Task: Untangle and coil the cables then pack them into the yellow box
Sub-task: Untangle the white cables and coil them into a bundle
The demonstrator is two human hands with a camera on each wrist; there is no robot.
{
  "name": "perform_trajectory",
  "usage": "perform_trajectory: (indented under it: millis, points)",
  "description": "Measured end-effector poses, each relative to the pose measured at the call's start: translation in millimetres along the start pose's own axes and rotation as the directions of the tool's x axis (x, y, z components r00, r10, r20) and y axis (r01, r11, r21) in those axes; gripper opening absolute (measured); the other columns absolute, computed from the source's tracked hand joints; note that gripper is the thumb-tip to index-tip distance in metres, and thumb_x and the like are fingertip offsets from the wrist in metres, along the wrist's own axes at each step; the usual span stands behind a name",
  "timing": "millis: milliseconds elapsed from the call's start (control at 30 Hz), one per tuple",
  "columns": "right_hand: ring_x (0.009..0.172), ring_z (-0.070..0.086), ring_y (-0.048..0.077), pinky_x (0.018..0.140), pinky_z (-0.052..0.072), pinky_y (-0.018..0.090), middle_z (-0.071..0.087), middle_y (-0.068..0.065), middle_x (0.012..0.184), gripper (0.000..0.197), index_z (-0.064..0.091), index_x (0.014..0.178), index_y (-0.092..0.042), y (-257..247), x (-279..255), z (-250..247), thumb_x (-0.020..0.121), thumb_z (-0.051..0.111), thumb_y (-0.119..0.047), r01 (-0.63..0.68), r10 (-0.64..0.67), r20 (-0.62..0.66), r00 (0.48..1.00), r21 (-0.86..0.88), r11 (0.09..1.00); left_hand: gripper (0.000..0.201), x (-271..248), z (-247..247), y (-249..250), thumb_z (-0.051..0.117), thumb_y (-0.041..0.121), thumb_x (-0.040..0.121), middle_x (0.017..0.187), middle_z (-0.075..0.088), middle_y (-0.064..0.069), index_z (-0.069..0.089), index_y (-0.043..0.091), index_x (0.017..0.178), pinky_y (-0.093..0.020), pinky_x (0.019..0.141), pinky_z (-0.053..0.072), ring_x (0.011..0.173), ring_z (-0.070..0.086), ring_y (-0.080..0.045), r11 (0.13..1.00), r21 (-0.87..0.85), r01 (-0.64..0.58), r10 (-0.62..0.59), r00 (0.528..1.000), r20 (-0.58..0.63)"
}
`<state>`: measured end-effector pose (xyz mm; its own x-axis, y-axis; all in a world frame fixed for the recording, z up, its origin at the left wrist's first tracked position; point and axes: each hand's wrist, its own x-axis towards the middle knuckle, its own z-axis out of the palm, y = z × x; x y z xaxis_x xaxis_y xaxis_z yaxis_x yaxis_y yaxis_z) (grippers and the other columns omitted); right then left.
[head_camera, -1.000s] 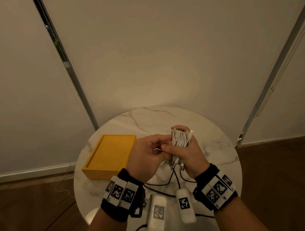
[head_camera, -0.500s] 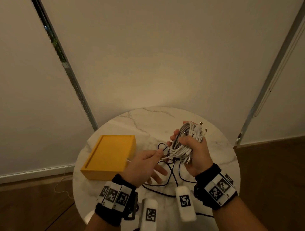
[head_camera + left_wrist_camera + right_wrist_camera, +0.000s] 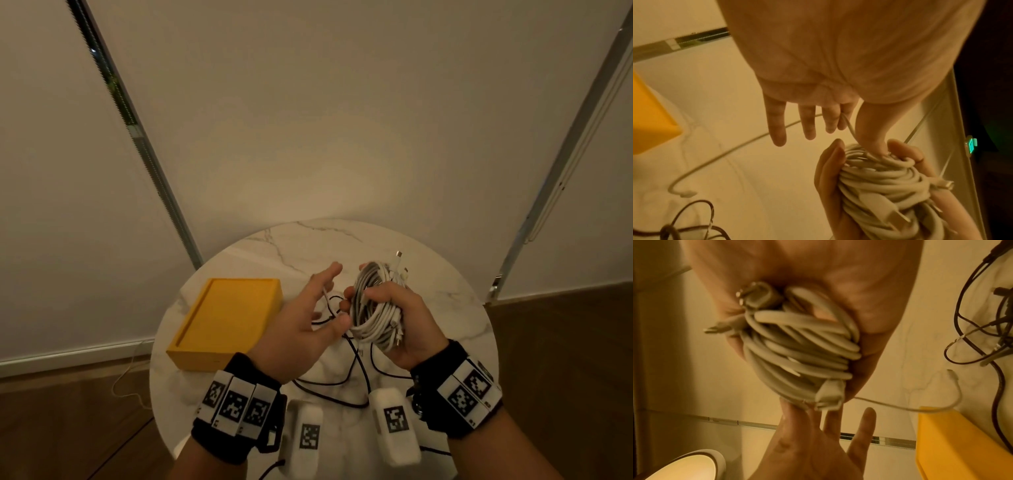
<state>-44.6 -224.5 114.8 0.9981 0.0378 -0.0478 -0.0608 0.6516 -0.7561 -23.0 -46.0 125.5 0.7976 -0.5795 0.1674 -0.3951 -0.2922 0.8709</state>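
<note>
The right hand (image 3: 407,325) has its grip clamped on a bundle of white cables (image 3: 375,308), held above the middle of the round marble counter (image 3: 455,308). The bundle is a thick, loosely wound coil of many pale loops, squeezed into an oval, with several small metal-tipped plugs (image 3: 399,255) sticking out at its 1 o'clock end and more plugs poking from its 5 o'clock end. In the right wrist view the coil (image 3: 797,350) fills the palm, the strands crossing each other unevenly. The left hand (image 3: 305,322) sits just beside the coil at its 9 o'clock side, fingers spread and mostly straight, its thumb touching the bundle's lower edge; a single thin white strand (image 3: 849,128) runs between the index finger and thumb into the coil, though whether it is pinched cannot be told. A loose white cable end (image 3: 686,193) lies on the counter. Thin black cables (image 3: 329,383) lie tangled on the counter at 6 o'clock from the coil. The yellow box (image 3: 226,322) stands at 9 o'clock on the counter, apart from both hands.
</note>
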Motion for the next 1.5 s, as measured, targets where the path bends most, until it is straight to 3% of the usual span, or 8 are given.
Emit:
perform_trajectory:
  millis: [100, 233, 467, 667, 867, 1033, 1300, 1500]
  points:
    - [0.087, 0.069, 0.038, 0.073, 0.058, 0.042, 0.067, 0.027, 0.100, 0.071, 0.063, 0.106, 0.015, 4.3, -0.3, 1.1, 0.048, 0.086, -0.018, -0.059, 0.063, 0.043, 0.997, -0.080, 0.995, 0.079, 2.4, -3.0, 1.8, 0.062, 0.018, 0.097, 0.162, 0.022, 0.015, 0.012, 0.033, 0.157, -0.030, 0.118, 0.032, 0.148, 0.019, 0.000, 0.998, 0.063, -0.020, 0.014, 0.995, 0.095]
    - [0.086, 0.071, 0.038, 0.071, 0.059, 0.040, 0.068, 0.028, 0.102, 0.090, 0.056, 0.116, 0.020, 4.0, -3.3, 1.9, 0.044, 0.091, -0.019, -0.068, 0.073, 0.104, 0.992, -0.054, 0.996, 0.086, 9.4, -2.4, 1.4, 0.063, 0.022, 0.096, 0.152, 0.042, 0.004, 0.004, 0.032, 0.158, -0.042, 0.109, 0.044, 0.132, 0.050, -0.018, 0.998, 0.056, -0.030, 0.019, 0.982, 0.189]
    - [0.089, 0.069, 0.037, 0.075, 0.058, 0.045, 0.065, 0.027, 0.101, 0.061, 0.062, 0.119, -0.001, 8.6, 0.7, -0.8, 0.059, 0.073, -0.008, -0.030, 0.034, 0.109, 0.993, -0.042, 0.999, 0.106, 30.2, -14.8, -1.6, 0.076, 0.026, 0.086, 0.154, 0.034, 0.015, -0.002, 0.030, 0.158, -0.029, 0.108, 0.044, 0.133, 0.045, -0.007, 0.993, 0.116, 0.018, -0.055, 0.945, 0.323]
    - [0.100, 0.066, 0.036, 0.084, 0.054, 0.045, 0.065, 0.020, 0.111, 0.082, 0.057, 0.136, -0.025, 17.6, 0.8, 2.2, 0.058, 0.076, -0.007, 0.022, -0.005, 0.142, 0.990, -0.118, 0.993, 0.126, 45.5, -25.0, -9.0, 0.082, 0.013, 0.079, 0.142, 0.053, 0.006, -0.018, 0.034, 0.153, -0.031, 0.102, 0.051, 0.124, 0.058, -0.010, 0.987, 0.137, 0.083, -0.137, 0.878, 0.458]
    - [0.092, 0.069, 0.035, 0.080, 0.056, 0.043, 0.065, 0.024, 0.103, 0.086, 0.046, 0.140, -0.007, 25.7, 1.9, -0.7, 0.059, 0.076, -0.006, -0.007, 0.026, 0.158, 0.987, -0.120, 0.993, 0.131, 46.4, -27.5, -7.2, 0.083, 0.021, 0.078, 0.154, 0.038, 0.005, -0.026, 0.025, 0.152, -0.039, 0.109, 0.043, 0.134, 0.049, -0.013, 0.971, 0.237, -0.029, -0.110, 0.826, 0.552]
    - [0.093, 0.069, 0.037, 0.083, 0.059, 0.047, 0.068, 0.023, 0.104, 0.053, 0.076, 0.110, -0.022, 23.1, 1.3, 1.9, 0.060, 0.069, -0.005, 0.023, -0.040, 0.273, 0.961, 0.063, 0.998, 0.115, 41.5, -27.6, 1.3, 0.080, 0.005, 0.081, 0.153, 0.036, 0.002, -0.006, 0.033, 0.153, -0.029, 0.105, 0.048, 0.132, 0.051, -0.013, 0.994, 0.093, -0.052, -0.002, 0.861, 0.509]
    - [0.095, 0.070, 0.036, 0.080, 0.058, 0.049, 0.069, 0.021, 0.107, 0.111, 0.040, 0.150, -0.025, 25.6, 3.5, -4.7, 0.049, 0.079, -0.004, -0.019, 0.002, 0.232, 0.973, 0.070, 0.997, 0.101, 37.6, -24.1, 1.7, 0.081, 0.010, 0.080, 0.143, 0.052, -0.002, 0.015, 0.024, 0.155, -0.040, 0.108, 0.046, 0.131, 0.052, -0.014, 0.998, 0.055, -0.044, 0.011, 0.870, 0.493]
    - [0.080, 0.059, 0.035, 0.066, 0.054, 0.041, 0.058, 0.021, 0.100, 0.107, 0.044, 0.151, -0.031, 18.4, 5.8, -12.8, 0.056, 0.088, -0.009, -0.103, 0.048, 0.305, 0.951, 0.168, 0.980, 0.075, 40.6, -32.9, -13.6, 0.066, 0.072, 0.068, 0.118, 0.049, 0.001, 0.042, 0.045, 0.134, -0.026, 0.091, 0.049, 0.106, 0.052, -0.010, 0.948, 0.317, -0.024, -0.103, 0.921, 0.376]
